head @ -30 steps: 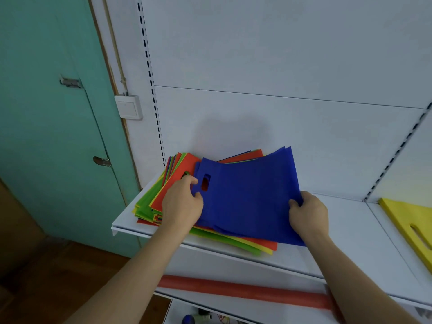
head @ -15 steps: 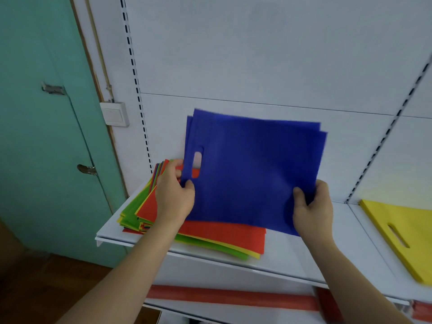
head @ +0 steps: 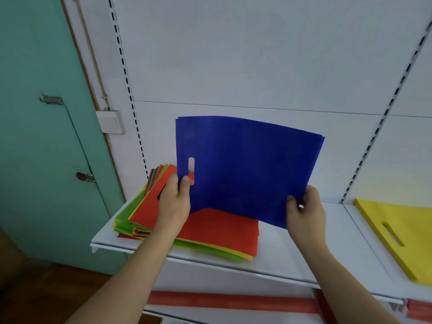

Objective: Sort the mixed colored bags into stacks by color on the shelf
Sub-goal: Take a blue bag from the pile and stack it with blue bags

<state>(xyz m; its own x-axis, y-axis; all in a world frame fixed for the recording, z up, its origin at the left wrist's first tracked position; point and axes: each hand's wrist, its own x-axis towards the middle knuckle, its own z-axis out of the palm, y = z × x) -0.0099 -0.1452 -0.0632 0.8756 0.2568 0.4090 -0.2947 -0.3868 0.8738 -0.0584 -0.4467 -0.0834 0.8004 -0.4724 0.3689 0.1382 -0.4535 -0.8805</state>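
A bundle of blue bags (head: pixel 245 169) stands upright above the white shelf (head: pixel 289 256). My left hand (head: pixel 174 202) pinches its lower left edge beside the handle slot. My right hand (head: pixel 306 211) grips its lower right corner. Under and left of the bundle lies the mixed pile (head: pixel 187 225) of red, green and yellow bags, with a red bag on top. On the shelf's right section lies a stack of yellow bags (head: pixel 397 237).
A white back panel with slotted uprights (head: pixel 127 83) rises behind the shelf. A teal door (head: pixel 44 136) and a wall switch (head: pixel 111 121) are at the left. A red roll (head: pixel 231 300) lies on the level below the shelf.
Both hands have lifted the blue bags off the mixed pile and tipped them up on edge. The red bag beneath is now uncovered.
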